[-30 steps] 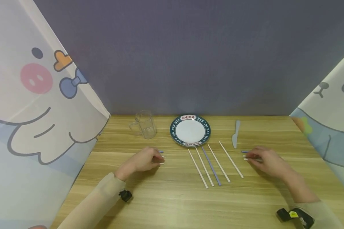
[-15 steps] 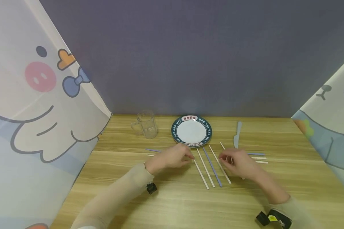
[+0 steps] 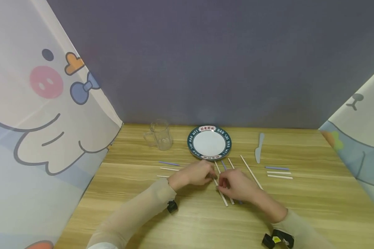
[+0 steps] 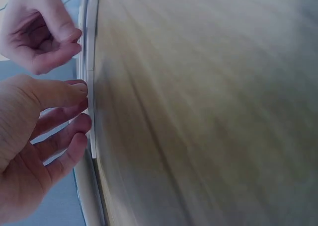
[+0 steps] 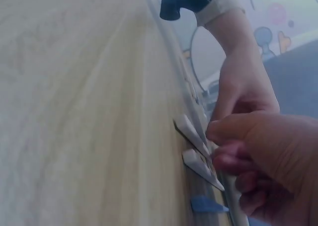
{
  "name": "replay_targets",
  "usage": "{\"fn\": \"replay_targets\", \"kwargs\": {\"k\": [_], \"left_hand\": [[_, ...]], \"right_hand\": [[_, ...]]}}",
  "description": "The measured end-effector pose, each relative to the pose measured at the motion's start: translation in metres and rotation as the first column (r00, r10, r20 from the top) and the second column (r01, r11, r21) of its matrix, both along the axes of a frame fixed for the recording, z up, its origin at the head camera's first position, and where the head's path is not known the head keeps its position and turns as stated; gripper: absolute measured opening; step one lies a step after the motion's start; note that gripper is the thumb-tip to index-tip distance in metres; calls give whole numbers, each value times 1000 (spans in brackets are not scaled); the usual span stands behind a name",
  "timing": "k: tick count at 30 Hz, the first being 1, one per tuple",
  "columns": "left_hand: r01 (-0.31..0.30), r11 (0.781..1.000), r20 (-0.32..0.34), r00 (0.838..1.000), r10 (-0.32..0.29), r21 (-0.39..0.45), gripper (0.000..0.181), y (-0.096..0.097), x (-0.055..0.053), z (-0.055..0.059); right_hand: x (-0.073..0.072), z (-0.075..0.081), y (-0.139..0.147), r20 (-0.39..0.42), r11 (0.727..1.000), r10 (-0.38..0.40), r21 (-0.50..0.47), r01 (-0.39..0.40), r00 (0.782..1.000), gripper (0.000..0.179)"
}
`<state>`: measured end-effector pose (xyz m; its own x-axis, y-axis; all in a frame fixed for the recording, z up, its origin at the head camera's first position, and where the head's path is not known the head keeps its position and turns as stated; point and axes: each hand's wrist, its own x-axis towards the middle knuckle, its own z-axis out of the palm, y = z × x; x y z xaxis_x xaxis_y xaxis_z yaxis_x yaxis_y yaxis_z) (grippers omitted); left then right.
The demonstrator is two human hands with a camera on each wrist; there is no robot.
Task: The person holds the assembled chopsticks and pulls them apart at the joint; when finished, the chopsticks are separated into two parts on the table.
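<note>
A thin white stick (image 3: 223, 199), leftmost of several long sticks, lies slanted on the table in front of the plate (image 3: 208, 143). My left hand (image 3: 199, 172) pinches its upper part with curled fingers. Just below, my right hand (image 3: 238, 185) pinches the same stick with thumb and forefinger. In the left wrist view a faint seam crosses the white stick (image 4: 92, 141) between the two hands. A blue stick (image 3: 223, 165) and other white sticks lie partly hidden under my right hand.
A clear mug (image 3: 163, 138) stands left of the plate; a pale knife (image 3: 259, 148) lies to its right. Short sticks lie at both sides, including a blue one (image 3: 169, 163) at left and another blue one (image 3: 277, 168) at right. A grey panel (image 3: 218, 62) rises behind the table.
Both hands have left the short sticks at the sides and moved inward to the leftmost long white stick. The right hand has crossed over the other long sticks.
</note>
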<state>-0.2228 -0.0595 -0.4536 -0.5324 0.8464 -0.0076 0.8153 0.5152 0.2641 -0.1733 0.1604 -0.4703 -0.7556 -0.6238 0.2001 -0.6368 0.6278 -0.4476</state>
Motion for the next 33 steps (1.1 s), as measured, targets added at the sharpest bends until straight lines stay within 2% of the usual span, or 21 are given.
{"fn": "replay_targets", "kwargs": {"k": [4,9,12,14,16,18,20,23,27,33], "left_hand": [[-20,1000,-17,1000,20,-17,12,1,1,-4],[-14,998,-50,999,11,-61,6,-1,1,-4],[-11,1000,13,1000,11,-29,5,-5,2,0],[-19,999,74,997,16,32,5,-7,4,4],[-28,996,90,996,20,86,2,-9,6,10],[-28,993,30,999,25,115,8,-9,9,16],[-32,992,-65,997,40,121,15,-9,12,23],[-57,994,-207,975,76,97,22,-8,16,32],[-91,992,-290,950,114,92,24,-7,23,42],[-80,989,-318,941,115,120,22,-8,32,51]], "right_hand": [[4,-2,-7,50,999,-3,41,0,999,27],[5,0,-10,55,999,-21,32,19,998,24],[2,9,-7,48,1000,-16,12,15,999,21],[-1,20,-3,30,1000,2,15,-3,1000,20],[-4,31,-1,15,999,30,21,-30,999,19],[-7,42,1,-8,998,54,33,-54,999,17],[-9,52,2,-18,997,67,41,-67,998,12],[-11,64,2,-58,994,92,69,-88,994,6],[-12,77,5,-106,984,154,104,-144,982,14],[-13,86,12,-95,973,211,114,-200,973,18]]}}
